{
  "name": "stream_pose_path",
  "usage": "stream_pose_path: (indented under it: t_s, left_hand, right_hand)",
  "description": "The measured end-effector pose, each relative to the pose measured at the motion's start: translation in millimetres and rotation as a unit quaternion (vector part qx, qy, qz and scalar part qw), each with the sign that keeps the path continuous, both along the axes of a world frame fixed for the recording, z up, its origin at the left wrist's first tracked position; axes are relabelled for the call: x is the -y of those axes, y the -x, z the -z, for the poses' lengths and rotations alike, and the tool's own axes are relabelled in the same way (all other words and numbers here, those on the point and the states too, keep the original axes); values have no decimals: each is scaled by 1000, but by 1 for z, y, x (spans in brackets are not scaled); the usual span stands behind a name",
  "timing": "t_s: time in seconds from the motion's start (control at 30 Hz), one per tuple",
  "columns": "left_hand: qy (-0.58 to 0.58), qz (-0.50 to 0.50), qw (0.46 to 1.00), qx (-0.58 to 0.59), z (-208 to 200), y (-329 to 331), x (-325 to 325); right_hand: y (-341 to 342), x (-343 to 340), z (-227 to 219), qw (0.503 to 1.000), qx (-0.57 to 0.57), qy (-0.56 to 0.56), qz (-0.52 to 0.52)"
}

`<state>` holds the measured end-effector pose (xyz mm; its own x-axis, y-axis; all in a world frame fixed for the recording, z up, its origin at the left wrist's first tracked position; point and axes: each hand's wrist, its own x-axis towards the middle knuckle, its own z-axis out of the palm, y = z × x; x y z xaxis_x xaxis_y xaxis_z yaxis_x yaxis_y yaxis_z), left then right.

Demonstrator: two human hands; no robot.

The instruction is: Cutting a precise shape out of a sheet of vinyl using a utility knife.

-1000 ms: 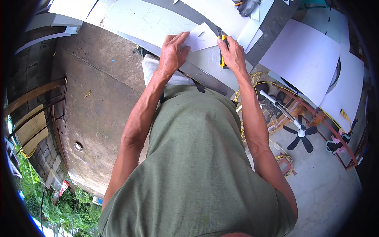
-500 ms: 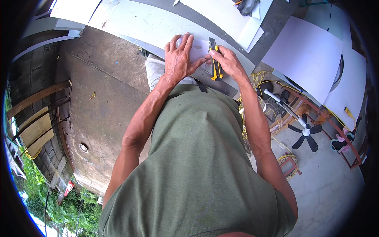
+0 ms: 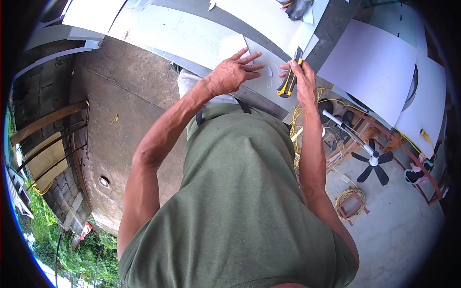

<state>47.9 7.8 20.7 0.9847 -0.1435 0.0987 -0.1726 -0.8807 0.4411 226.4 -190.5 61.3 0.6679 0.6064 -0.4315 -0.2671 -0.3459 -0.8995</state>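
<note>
My right hand (image 3: 306, 79) grips a yellow and black box cutter (image 3: 287, 83), its blade end pointing away from me. To its left, my left hand (image 3: 229, 76) is held over the table's near edge, fingers spread and nothing in them. Just beyond those fingers lies a small white sheet (image 3: 232, 46) on a larger white sheet (image 3: 177, 30). A small oval white piece (image 3: 270, 71) rests on the table between my hands. Whether my left palm touches the table is hard to see.
Further back are white sheets (image 3: 254, 17) and a dark plastic bag (image 3: 298, 8). At right, a big white panel (image 3: 370, 67) covers part of another surface. A black-bladed fan (image 3: 373, 161) and yellow cable (image 3: 350, 193) are low on the right.
My hands have moved apart: the left has lifted off the small sheet with its fingers opening, and the right has carried the box cutter to the right. The oval piece now shows uncovered.
</note>
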Motion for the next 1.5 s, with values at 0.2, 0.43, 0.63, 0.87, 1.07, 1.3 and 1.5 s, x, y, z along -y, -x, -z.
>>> stream_pose_path:
  t_s: [0.2,0.43,0.63,0.87,1.07,1.3,1.5]
  left_hand:
    - [48,-395,917,15,-16,15,10]
    - [14,-413,911,-6,-8,-21,25]
    - [44,-289,956,-16,-5,-20,20]
    - [37,-107,993,12,1,16,-21]
    - [74,-354,932,26,-1,23,-8]
    - [72,-393,916,26,6,12,16]
    - [33,-360,932,11,6,5,14]
  right_hand:
    - [6,-8,-1,999,-11,25,-34]
    - [14,-26,0,996,-25,29,-75]
    - [18,-17,-3,996,-12,50,-71]
    - [19,-5,-3,995,7,69,-66]
    - [23,-17,7,993,27,87,-79]
    - [28,-43,9,986,77,124,-87]
    - [44,-46,13,984,49,88,-147]
